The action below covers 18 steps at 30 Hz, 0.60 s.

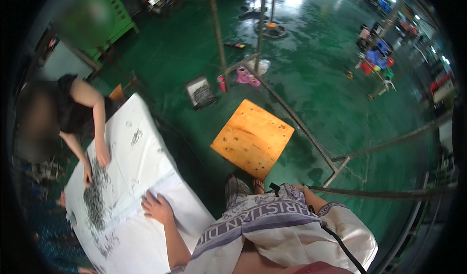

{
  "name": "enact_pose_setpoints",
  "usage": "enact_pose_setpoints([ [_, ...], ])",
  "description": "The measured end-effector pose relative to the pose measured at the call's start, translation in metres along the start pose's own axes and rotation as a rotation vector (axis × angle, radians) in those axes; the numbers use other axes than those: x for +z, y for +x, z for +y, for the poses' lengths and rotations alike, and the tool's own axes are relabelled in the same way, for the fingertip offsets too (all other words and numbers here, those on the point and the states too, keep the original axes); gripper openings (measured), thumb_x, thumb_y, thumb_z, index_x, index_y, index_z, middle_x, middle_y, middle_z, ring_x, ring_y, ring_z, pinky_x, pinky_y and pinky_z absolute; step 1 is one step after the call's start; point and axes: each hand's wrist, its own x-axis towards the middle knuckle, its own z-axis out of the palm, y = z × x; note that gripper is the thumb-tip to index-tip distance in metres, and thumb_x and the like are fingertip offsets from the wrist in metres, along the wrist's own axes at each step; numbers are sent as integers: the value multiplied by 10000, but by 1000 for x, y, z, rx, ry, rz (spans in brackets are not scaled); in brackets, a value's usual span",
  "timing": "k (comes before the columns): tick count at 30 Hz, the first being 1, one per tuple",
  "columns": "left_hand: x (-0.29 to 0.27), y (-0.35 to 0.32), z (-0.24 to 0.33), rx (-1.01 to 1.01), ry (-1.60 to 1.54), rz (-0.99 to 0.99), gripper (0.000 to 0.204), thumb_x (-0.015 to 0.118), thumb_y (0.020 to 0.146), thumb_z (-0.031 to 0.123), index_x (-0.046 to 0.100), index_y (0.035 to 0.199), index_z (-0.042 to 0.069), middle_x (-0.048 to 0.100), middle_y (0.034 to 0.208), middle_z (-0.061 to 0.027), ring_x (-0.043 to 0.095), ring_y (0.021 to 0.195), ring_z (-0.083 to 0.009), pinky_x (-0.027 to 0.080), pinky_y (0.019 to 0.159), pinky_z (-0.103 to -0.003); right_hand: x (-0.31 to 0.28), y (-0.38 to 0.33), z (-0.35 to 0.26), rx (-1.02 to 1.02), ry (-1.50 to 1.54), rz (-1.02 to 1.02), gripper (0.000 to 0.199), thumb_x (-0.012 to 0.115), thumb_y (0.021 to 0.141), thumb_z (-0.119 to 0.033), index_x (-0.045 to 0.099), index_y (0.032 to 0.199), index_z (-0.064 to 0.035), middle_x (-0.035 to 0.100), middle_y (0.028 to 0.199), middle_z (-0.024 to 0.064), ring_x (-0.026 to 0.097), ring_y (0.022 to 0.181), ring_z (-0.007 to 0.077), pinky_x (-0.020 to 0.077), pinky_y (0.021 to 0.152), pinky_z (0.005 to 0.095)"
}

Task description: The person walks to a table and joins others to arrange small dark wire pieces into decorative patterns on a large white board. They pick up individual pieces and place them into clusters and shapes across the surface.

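My left hand (158, 208) lies flat on a table covered in white cloth (151, 152), its fingers spread and nothing held. Beyond it, a long pile of small dark pieces (96, 201) spreads over the cloth, too small to make out in kind. A smaller loose cluster of dark pieces (136, 137) sits toward the table's far end. My right hand (295, 187) is at my waist against my light patterned clothing, beside a dark strap; its fingers are hard to see. Across the table, a person's hands (102, 155) touch the dark pile.
An orange square stool top (253, 138) stands on the green floor right of the table. A metal frame (296, 116) runs along the floor beyond it. A tray of dark pieces (200, 93), a red cup (222, 83) and a pink cloth (248, 77) are farther off.
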Motion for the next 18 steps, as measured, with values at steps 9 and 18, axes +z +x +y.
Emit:
enact_pose_setpoints([
  [9,7,3,-4,9,-76,85,507,517,857,372,453,1321,181,354,1413,-156,267,1315,-375,156,1017,-658,-35,-12,5,-1,76,34,502,495,909,-418,517,1183,2,617,979,110,582,877,235,456,796,365],
  [18,3,0,-1,22,-71,84,508,521,857,380,445,1321,188,363,1404,-147,273,1309,-370,140,1021,-646,-57,-28,-1,12,101,61,496,498,910,-411,517,1178,6,616,972,110,579,875,234,453,796,364],
])
